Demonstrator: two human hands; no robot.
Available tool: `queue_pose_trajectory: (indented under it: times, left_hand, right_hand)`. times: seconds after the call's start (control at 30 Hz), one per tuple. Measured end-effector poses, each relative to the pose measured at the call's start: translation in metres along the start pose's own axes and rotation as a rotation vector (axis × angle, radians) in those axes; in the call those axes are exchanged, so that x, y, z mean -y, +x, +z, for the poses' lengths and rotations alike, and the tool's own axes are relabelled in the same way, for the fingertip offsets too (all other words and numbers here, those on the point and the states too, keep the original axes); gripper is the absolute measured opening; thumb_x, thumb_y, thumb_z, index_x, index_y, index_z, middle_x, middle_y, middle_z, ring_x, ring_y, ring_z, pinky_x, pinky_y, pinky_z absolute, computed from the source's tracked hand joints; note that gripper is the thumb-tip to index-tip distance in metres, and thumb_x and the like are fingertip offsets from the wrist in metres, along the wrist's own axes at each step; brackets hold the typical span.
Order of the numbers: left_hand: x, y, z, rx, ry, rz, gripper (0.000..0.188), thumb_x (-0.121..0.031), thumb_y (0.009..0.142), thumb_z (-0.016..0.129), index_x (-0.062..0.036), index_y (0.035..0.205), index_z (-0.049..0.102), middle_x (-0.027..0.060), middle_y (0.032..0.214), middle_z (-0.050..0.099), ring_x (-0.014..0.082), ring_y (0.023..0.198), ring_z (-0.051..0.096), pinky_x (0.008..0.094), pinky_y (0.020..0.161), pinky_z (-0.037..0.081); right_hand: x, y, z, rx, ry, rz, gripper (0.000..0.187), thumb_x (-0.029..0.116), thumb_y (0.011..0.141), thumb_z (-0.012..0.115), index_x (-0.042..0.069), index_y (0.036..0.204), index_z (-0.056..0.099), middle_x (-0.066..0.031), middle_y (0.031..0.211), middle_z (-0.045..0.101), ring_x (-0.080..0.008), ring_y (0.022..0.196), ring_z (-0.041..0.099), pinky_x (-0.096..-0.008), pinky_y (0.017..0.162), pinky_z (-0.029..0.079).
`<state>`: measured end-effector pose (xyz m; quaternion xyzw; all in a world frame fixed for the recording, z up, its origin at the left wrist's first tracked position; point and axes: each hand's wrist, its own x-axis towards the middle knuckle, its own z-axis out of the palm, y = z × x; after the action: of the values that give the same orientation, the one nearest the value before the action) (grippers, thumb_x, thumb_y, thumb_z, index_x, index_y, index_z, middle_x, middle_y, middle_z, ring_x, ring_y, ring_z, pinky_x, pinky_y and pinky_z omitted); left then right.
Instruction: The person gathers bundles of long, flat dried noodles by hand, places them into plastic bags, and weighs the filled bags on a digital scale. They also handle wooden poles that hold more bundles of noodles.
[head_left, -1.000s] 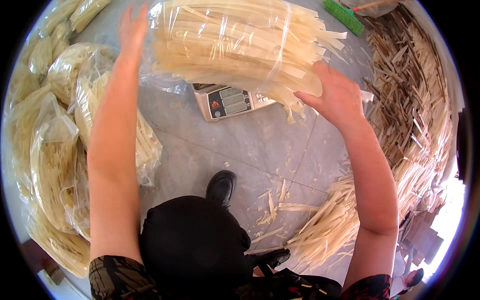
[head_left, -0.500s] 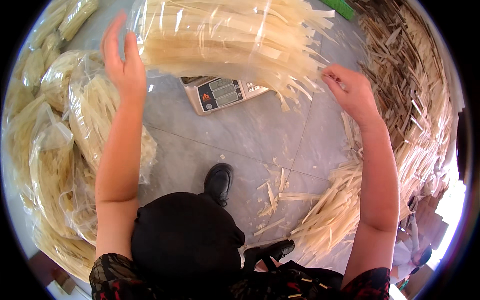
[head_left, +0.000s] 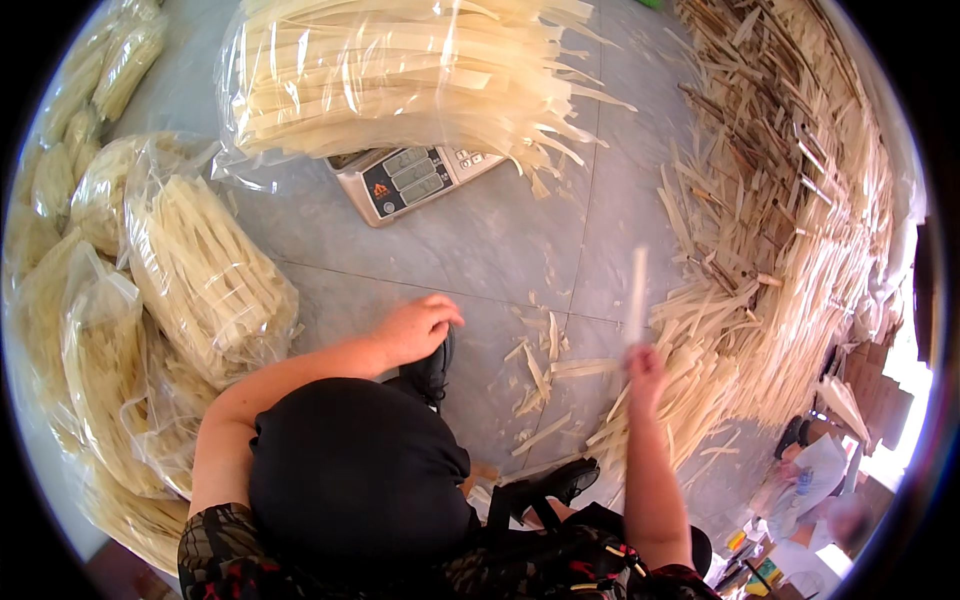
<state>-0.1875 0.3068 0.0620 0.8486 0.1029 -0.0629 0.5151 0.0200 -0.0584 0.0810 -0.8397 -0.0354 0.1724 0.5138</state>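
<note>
My right hand (head_left: 645, 368), blurred by motion, is closed on the lower end of a pale flat strip (head_left: 638, 290) that points away from me. It is beside the loose pile on the right. My left hand (head_left: 415, 328) is closed with its fingers loosely curled above a black shoe (head_left: 430, 370), and nothing shows in it. Farther off, a clear plastic bag packed with long pale dried strips (head_left: 390, 75) lies across a digital scale (head_left: 408, 180). Strip ends stick out from the bag's right side, and neither hand touches it.
Several filled clear bags (head_left: 210, 270) are heaped along the left. A large pile of loose strips and brown pieces (head_left: 770, 220) covers the right side. Scraps (head_left: 540, 370) litter the grey floor (head_left: 480, 255). Another person (head_left: 815, 500) is at the lower right.
Both hands have drawn back from the bag on the scale toward me. My left hand has gone from open to curled; my right hand now holds up a strip beside the pile.
</note>
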Motion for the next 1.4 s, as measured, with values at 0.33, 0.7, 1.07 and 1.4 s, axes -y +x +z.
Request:
queue_pose_trajectory:
  times: [0.33, 0.7, 1.07, 1.4]
  left_hand:
    - [0.014, -0.005, 0.035, 0.168, -0.069, -0.041, 0.021, -0.005, 0.086, 0.054, -0.0083, 0.101, 0.068, 0.0094, 0.1, 0.063, 0.0258, 0.09, 0.061, 0.0333, 0.079, 0.049]
    - [-0.004, -0.002, 0.03, 0.287, -0.142, -0.2, 0.022, -0.004, 0.089, 0.052, -0.0048, 0.106, 0.066, 0.0073, 0.099, 0.062, 0.0164, 0.087, 0.061, 0.0282, 0.077, 0.048]
    - [-0.014, 0.002, 0.027, 0.296, -0.106, -0.253, 0.021, -0.006, 0.09, 0.053, -0.005, 0.107, 0.065, 0.0065, 0.099, 0.063, 0.0154, 0.089, 0.061, 0.0279, 0.079, 0.048]
    - [-0.008, 0.001, 0.031, 0.29, -0.096, -0.242, 0.021, -0.006, 0.089, 0.053, -0.0056, 0.106, 0.066, 0.0066, 0.098, 0.062, 0.0147, 0.086, 0.061, 0.0273, 0.077, 0.048]
  right_hand:
    - [-0.107, -0.095, 0.02, -0.291, 0.079, 0.319, 0.011, 0.011, 0.089, 0.062, 0.001, 0.094, 0.061, -0.0008, 0.076, 0.062, -0.0088, 0.071, 0.056, -0.0238, 0.065, 0.046]
    - [-0.096, -0.048, -0.058, -0.627, -0.671, 0.205, 0.053, 0.025, 0.081, 0.069, 0.002, 0.125, 0.052, -0.0187, 0.123, 0.055, -0.032, 0.112, 0.055, -0.0413, 0.096, 0.043]
    - [-0.037, 0.001, -0.037, -0.11, -1.086, 0.474, 0.095, 0.065, 0.07, 0.067, 0.001, 0.137, 0.042, -0.0194, 0.146, 0.034, -0.033, 0.134, 0.034, -0.0403, 0.111, 0.026]
    - [-0.052, -0.002, -0.002, 0.101, -0.933, 0.48, 0.105, 0.046, 0.066, 0.077, 0.004, 0.146, 0.022, -0.0163, 0.127, 0.053, -0.0287, 0.124, 0.047, -0.0444, 0.111, 0.025]
